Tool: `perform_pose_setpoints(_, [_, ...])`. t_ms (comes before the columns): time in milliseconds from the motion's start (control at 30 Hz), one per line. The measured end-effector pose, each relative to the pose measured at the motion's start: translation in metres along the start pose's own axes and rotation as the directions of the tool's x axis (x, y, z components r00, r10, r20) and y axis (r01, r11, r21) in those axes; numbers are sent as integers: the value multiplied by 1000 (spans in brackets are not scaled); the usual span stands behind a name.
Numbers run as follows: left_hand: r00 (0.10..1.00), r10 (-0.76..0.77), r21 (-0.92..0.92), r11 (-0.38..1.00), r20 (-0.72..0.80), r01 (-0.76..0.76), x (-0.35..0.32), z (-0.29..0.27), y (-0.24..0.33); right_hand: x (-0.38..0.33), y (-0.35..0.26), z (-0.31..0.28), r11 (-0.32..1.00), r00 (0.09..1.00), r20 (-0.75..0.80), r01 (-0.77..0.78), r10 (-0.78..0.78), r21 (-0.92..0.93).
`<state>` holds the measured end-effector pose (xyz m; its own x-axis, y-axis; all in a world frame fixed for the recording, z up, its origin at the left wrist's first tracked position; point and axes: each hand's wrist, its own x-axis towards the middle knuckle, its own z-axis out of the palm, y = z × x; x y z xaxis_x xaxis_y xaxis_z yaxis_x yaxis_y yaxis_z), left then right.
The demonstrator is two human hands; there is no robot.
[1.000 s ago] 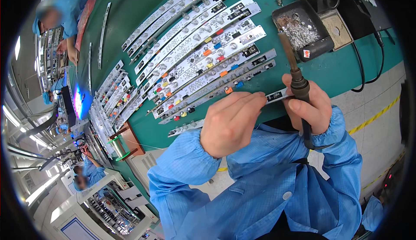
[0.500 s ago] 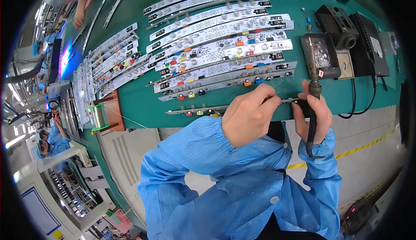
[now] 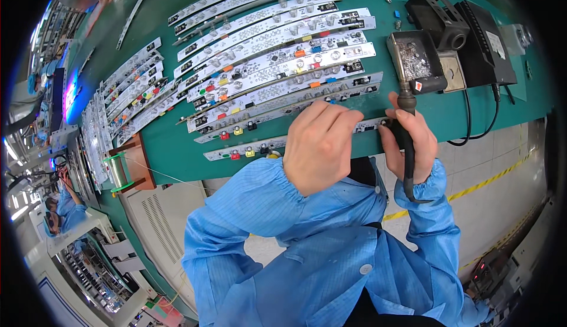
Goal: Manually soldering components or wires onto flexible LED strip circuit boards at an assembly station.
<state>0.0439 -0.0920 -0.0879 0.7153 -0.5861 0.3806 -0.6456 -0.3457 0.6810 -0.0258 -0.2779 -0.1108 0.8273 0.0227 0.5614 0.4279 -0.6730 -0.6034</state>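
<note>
Near the bench's front edge lies a long, narrow white circuit board strip [image 3: 271,143] with red, yellow and black parts along its left half. My left hand [image 3: 322,144] is closed over the strip's middle, with its fingertips partly hidden. At the strip's right end, my right hand [image 3: 420,141] has its fingers wrapped round a soldering iron [image 3: 406,101], and its thumb is beside the board's end. The iron's metal shaft points away from me, over a dark tray [image 3: 434,61] of shiny solder bits.
Several similar board strips [image 3: 266,61] lie in rows beyond my hands, with another group to the left. A solder wire spool [image 3: 118,172] stands on a brown holder at left. Black soldering equipment [image 3: 485,43] and cables stand at right. Co-workers are at far left.
My view has shifted, so the bench appears farther left and higher. The strip in my hands has tilted from nearly edge-on to show its white face. The right hand still holds the iron.
</note>
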Motion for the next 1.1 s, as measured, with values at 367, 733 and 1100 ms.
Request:
perform_pose_setpoints(367, [983, 166, 222, 964, -76, -146, -21, -13, 20, 17, -5, 5, 994, 998, -57, -40, 34, -104])
perform_pose_setpoints(733, [954, -124, 451, 893, 271, -12, -154, 31, -8, -3, -17, -2, 991, 993, -53, -96, 101, 96])
perform_pose_setpoints(1100, [944, -328, -475, 828, 21, 298, -106, 6, 42, -29, -49, 0, 854, 946, 316, -218, 67, 472])
